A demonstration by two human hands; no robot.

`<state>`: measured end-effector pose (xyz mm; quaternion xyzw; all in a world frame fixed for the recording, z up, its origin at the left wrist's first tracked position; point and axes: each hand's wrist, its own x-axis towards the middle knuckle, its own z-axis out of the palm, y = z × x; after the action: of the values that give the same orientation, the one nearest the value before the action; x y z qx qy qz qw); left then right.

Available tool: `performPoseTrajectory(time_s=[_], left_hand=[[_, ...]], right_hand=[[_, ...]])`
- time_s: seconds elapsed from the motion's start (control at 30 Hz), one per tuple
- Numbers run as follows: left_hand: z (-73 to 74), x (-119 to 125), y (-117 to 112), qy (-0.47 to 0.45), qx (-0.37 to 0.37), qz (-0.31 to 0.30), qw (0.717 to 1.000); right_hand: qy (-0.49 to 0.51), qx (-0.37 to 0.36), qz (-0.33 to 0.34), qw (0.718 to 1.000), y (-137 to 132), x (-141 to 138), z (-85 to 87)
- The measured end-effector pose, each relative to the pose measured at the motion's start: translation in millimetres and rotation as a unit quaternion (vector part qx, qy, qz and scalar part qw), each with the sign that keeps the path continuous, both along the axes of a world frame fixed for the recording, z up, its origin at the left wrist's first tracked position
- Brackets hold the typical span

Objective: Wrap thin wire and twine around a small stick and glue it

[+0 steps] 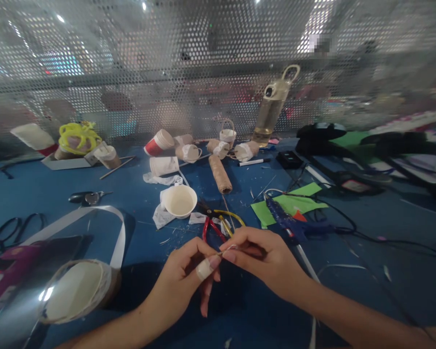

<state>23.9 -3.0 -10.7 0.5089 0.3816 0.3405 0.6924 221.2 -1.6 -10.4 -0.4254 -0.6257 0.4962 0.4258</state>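
Note:
My left hand (187, 269) and my right hand (272, 257) meet at the front middle of the table, both closed in a pinch. Between the fingertips runs a thin strand of twine (221, 253); a paler bit at my right fingertips is too small to make out. A strand also leads back from near my right hand to the brown twine spool (221, 175) lying on its side. White tape wraps my left thumb. Just behind my fingers lie red-handled pliers (212, 228) and a yellow-handled cutting tool (232, 215), partly hidden. A white paper cup (180, 201) sits to their left.
At right, a blue glue gun (287, 218) lies over green paper (308, 201), its cable trailing right. A large twine-trimmed cup (78, 291) and a purple glue gun (12, 271) are at left. Several small cups and a water bottle (272, 111) stand before the perforated panel (203, 53).

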Motion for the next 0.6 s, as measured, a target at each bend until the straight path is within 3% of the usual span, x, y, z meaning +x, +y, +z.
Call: performPoseTrajectory(time_s=[0.17,0.37,0.6], left_hand=[[0.6,-0.9,-0.5,0.004,0.004,-0.006,1.000],[3.5,-1.5,5.2,0.003,-0.006,-0.066,0.998],[-1.3,-4.4,4.0,-0.001,0.001,-0.025,1.000]], right_hand=[[0.026,-0.037,0.009,0.999,1.3,-0.3,2.4],[0.035,-0.054,0.023,0.998,1.6,-0.1,3.3],[0.022,-0.040,0.023,0.999,1.0,0.4,3.1]])
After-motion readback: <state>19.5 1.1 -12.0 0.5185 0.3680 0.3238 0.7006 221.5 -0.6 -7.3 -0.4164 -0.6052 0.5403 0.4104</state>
